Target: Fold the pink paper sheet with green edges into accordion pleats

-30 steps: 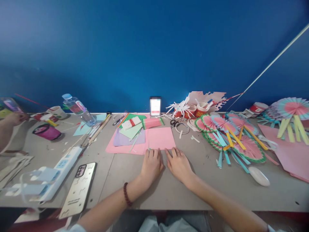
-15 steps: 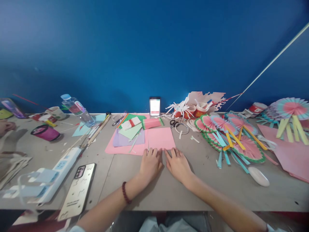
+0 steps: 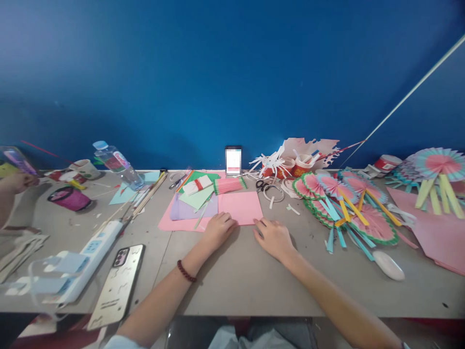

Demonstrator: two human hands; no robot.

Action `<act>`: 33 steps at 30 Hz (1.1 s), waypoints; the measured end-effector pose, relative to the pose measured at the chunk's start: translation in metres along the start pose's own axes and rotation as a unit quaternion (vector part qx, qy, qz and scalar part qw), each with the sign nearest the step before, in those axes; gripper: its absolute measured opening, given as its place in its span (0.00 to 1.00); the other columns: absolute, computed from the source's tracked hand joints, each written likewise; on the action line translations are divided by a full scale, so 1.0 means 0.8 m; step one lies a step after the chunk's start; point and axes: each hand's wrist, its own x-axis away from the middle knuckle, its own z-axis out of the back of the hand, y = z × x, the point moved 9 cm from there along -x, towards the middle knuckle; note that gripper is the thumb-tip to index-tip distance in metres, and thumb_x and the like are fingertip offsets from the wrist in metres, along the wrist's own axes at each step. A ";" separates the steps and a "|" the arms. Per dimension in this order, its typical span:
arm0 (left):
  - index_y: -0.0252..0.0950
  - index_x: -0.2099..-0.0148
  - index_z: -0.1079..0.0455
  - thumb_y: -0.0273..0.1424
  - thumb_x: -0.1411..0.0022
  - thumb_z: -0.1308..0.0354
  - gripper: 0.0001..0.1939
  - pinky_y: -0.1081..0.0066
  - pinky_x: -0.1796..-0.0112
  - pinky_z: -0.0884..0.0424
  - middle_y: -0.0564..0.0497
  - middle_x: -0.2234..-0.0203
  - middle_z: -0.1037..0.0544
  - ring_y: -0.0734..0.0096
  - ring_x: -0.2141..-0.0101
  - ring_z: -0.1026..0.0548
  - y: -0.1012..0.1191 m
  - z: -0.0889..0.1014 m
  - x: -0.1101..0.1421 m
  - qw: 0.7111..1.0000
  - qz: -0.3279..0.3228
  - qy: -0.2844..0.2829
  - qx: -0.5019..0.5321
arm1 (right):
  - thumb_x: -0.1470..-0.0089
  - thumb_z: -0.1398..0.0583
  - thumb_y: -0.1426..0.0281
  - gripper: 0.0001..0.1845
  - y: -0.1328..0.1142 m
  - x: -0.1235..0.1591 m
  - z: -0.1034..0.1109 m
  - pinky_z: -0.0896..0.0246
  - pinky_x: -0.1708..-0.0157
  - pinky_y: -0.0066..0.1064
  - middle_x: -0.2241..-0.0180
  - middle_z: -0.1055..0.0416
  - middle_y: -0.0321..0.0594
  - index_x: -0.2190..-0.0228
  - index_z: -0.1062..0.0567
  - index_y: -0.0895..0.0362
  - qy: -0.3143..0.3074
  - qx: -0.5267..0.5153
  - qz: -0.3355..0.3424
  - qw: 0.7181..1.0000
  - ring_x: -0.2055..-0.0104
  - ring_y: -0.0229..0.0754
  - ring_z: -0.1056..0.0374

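Observation:
A sheet of pink paper (image 3: 241, 208) lies flat in front of me, its near edge running between my hands. My left hand (image 3: 219, 230) rests over the left part of that edge, with closed, bent fingers on the paper. At the near right corner, my right hand (image 3: 275, 238) has its curled fingertips on the edge. The undersides of both hands are hidden. Just beyond the sheet lies a pleated pink strip with green edges (image 3: 229, 185). Purple paper (image 3: 192, 208) and a white bundle with a red band (image 3: 197, 185) lie to the left.
A phone (image 3: 233, 161) stands against the blue wall. Black-handled scissors (image 3: 261, 185) and a tape ring (image 3: 274, 194) lie right of centre. Pleated paper fans (image 3: 374, 223) cover the right side. Leftward are a power strip (image 3: 89, 257), a phone (image 3: 118, 286), a water bottle (image 3: 118, 162) and another person's hand (image 3: 23, 182).
My hands have drawn apart along the pink paper's near edge, the left one leftward and the right one rightward. At the far left, the other person's hand has moved right and come further into view.

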 end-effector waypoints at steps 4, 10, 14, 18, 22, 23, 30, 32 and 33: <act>0.37 0.62 0.26 0.27 0.30 0.48 0.10 0.68 0.64 0.35 0.49 0.68 0.25 0.68 0.65 0.28 0.007 0.003 0.000 0.999 -0.008 0.031 -0.013 | 0.39 0.42 0.71 0.13 0.013 -0.005 0.001 0.38 0.57 0.32 0.61 0.20 0.42 0.55 0.20 0.55 0.055 -0.037 0.009 0.998 0.59 0.43 0.27; 0.37 0.60 0.25 0.30 0.30 0.48 0.10 0.67 0.60 0.31 0.49 0.67 0.22 0.68 0.63 0.25 -0.003 0.030 0.000 0.986 0.049 0.112 0.115 | 0.36 0.46 0.72 0.15 0.027 -0.004 0.003 0.38 0.58 0.31 0.64 0.21 0.41 0.64 0.19 0.55 0.128 -0.113 0.013 0.985 0.61 0.41 0.28; 0.37 0.58 0.24 0.36 0.33 0.42 0.09 0.64 0.58 0.30 0.48 0.65 0.19 0.66 0.62 0.24 -0.012 0.041 -0.001 0.960 0.079 0.115 0.244 | 0.35 0.47 0.70 0.16 0.042 -0.002 0.010 0.37 0.57 0.32 0.63 0.21 0.42 0.65 0.19 0.55 0.162 -0.164 -0.014 0.973 0.60 0.42 0.29; 0.36 0.58 0.22 0.38 0.34 0.42 0.12 0.63 0.57 0.27 0.45 0.63 0.18 0.62 0.61 0.23 -0.021 0.039 -0.001 0.921 0.127 0.108 0.351 | 0.35 0.46 0.70 0.15 0.051 -0.003 0.012 0.37 0.55 0.32 0.63 0.22 0.42 0.65 0.20 0.56 0.162 -0.189 -0.026 0.968 0.58 0.43 0.29; 0.35 0.59 0.22 0.38 0.37 0.39 0.12 0.64 0.59 0.24 0.45 0.63 0.17 0.62 0.62 0.22 -0.033 0.032 0.005 0.887 0.176 0.128 0.407 | 0.35 0.46 0.70 0.14 0.055 -0.004 0.011 0.37 0.55 0.31 0.63 0.22 0.42 0.65 0.20 0.56 0.161 -0.189 -0.035 0.968 0.58 0.43 0.28; 0.35 0.59 0.21 0.38 0.38 0.38 0.12 0.64 0.59 0.24 0.45 0.63 0.17 0.62 0.62 0.21 -0.036 0.030 0.007 0.881 0.188 0.137 0.413 | 0.35 0.46 0.70 0.14 0.055 -0.004 0.010 0.37 0.55 0.32 0.63 0.22 0.42 0.65 0.20 0.55 0.160 -0.190 -0.034 0.968 0.58 0.43 0.28; 0.36 0.58 0.20 0.37 0.38 0.37 0.12 0.62 0.58 0.23 0.44 0.63 0.17 0.63 0.63 0.20 -0.037 0.038 0.011 0.877 0.193 0.178 0.403 | 0.35 0.47 0.69 0.15 0.051 -0.006 0.006 0.36 0.54 0.33 0.63 0.22 0.42 0.65 0.20 0.55 0.142 -0.204 -0.029 0.968 0.58 0.42 0.28; 0.36 0.60 0.19 0.38 0.38 0.37 0.11 0.62 0.60 0.23 0.45 0.65 0.17 0.63 0.64 0.20 -0.036 0.043 0.010 0.877 0.182 0.187 0.402 | 0.35 0.47 0.69 0.15 0.051 -0.006 0.004 0.34 0.53 0.34 0.62 0.22 0.42 0.64 0.20 0.55 0.138 -0.210 -0.025 0.968 0.57 0.43 0.28; 0.36 0.60 0.19 0.38 0.38 0.37 0.11 0.63 0.60 0.23 0.45 0.66 0.17 0.63 0.65 0.20 -0.036 0.045 0.010 0.877 0.181 0.190 0.402 | 0.35 0.47 0.69 0.14 0.051 -0.007 0.004 0.34 0.53 0.35 0.62 0.22 0.42 0.63 0.20 0.54 0.140 -0.217 -0.024 0.966 0.57 0.43 0.28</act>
